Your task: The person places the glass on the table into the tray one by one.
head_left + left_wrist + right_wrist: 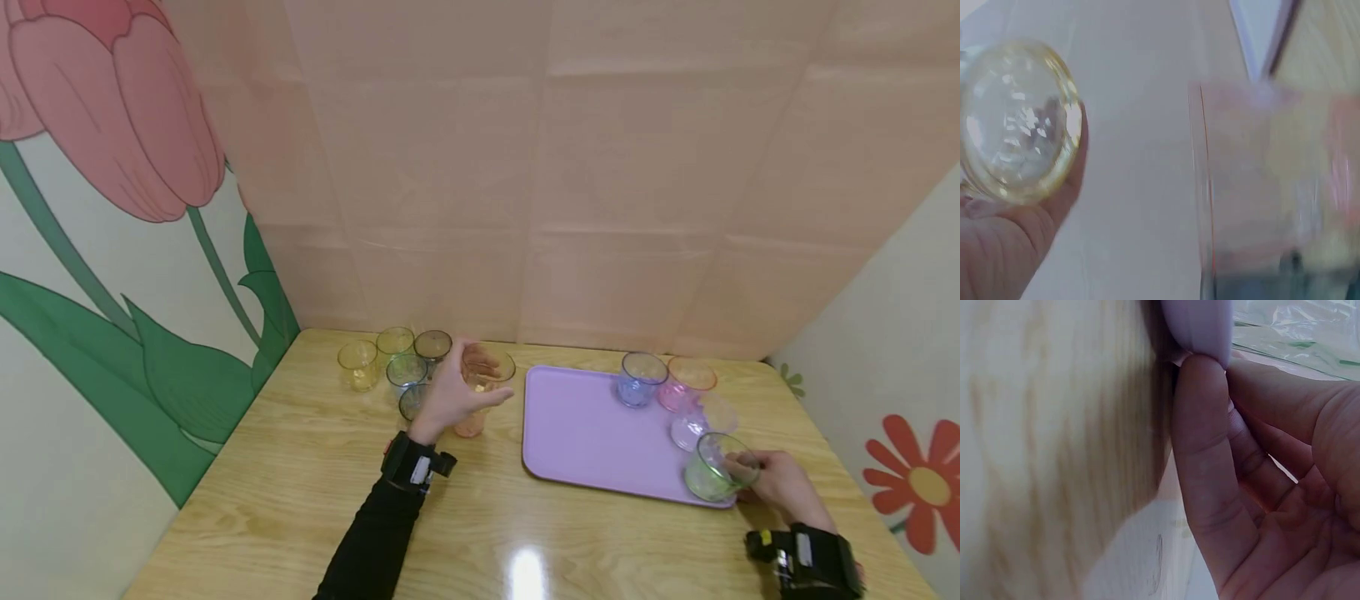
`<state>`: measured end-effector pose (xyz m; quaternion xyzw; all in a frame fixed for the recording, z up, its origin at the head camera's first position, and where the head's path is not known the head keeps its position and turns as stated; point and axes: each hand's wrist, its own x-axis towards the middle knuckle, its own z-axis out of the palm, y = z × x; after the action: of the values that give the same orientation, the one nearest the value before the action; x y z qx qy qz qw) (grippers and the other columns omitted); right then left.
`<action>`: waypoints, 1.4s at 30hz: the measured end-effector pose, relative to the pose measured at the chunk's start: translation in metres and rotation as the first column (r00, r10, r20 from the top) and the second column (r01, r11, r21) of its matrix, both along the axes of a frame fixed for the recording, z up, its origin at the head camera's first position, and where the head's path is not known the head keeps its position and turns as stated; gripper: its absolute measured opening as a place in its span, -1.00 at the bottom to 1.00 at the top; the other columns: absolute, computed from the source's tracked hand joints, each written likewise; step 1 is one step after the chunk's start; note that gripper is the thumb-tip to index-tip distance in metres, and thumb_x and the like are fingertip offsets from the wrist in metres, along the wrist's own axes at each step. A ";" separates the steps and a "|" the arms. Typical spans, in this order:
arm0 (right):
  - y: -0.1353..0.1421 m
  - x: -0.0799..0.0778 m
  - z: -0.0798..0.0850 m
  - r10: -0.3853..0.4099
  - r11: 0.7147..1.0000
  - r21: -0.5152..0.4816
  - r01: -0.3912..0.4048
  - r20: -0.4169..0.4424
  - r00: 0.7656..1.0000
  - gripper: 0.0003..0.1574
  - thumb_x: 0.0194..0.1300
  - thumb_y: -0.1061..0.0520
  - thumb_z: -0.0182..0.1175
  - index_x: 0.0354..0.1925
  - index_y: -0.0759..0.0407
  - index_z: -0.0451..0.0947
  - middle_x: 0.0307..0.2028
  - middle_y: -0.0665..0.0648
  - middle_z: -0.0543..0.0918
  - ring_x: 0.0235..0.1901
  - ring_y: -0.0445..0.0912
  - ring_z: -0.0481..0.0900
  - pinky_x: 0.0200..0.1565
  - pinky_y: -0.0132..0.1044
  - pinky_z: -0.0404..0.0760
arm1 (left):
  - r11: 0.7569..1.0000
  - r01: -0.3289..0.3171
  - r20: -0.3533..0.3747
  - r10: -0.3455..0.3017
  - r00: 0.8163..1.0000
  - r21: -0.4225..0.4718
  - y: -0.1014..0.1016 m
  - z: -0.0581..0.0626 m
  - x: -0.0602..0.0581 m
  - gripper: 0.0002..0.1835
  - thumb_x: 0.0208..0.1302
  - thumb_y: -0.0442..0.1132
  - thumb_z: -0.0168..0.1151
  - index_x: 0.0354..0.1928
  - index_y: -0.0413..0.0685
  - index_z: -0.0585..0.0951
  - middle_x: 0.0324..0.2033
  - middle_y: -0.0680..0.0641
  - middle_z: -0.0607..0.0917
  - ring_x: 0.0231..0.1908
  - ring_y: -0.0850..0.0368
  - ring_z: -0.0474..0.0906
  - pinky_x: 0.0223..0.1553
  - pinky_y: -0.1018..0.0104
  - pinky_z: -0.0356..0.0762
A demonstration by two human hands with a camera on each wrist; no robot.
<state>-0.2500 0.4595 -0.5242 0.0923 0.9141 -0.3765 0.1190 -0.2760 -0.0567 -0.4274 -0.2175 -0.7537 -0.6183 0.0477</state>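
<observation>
In the head view, the fingers of my left hand [452,393] are curved round a clear, yellow-tinted glass [492,367] with a wide round rim. It hangs over a rosy glass [470,426] on the bench [292,475], whose pale wood runs in long streaks. Just left of them stand 5 smooth, see-through cups in a close cluster: 2 yellow cups [362,375] and 3 bluish to smoky cups [406,375]. To the right lies a flat lilac tray [585,425] with rounded corners and a raised lip. It carries 4 more: a blue glass [637,389], a pink glass [677,395] with an orange rim, a pale violet glass [687,431] and a green glass [705,477]. My right hand [783,483] is at the tray's near right corner, beside the green glass. Behind the bench hangs a creased, faintly shiny pinkish sheet [622,167].

In the left wrist view, the yellow-tinted glass shows as a golden ring full of broken glints, my grip closed about it. The rosy glass is blurred, a thin orange line marking its edge.

In the right wrist view, I pinch the tray's smooth, rounded edge between thumb and index finger. The green glass shows beyond my thumb; I cannot tell whether I touch it.
</observation>
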 end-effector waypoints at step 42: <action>0.000 -0.001 0.000 0.008 0.999 -0.036 -0.007 0.013 1.000 -0.40 0.26 0.04 0.32 0.03 0.55 0.53 -0.19 0.30 0.70 -0.31 -0.09 0.58 -0.33 -0.25 0.65 | 0.965 0.151 0.127 -0.126 0.984 -0.212 0.155 -0.043 -0.038 -0.24 -0.18 -0.14 0.62 0.14 0.11 0.46 -0.22 0.18 0.58 -0.22 0.36 0.53 -0.23 0.50 0.53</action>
<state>-0.2513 0.4590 -0.5246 0.0893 0.9066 -0.3919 0.1281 -0.3136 0.0987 -0.4707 -0.2385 -0.8022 -0.5438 -0.0628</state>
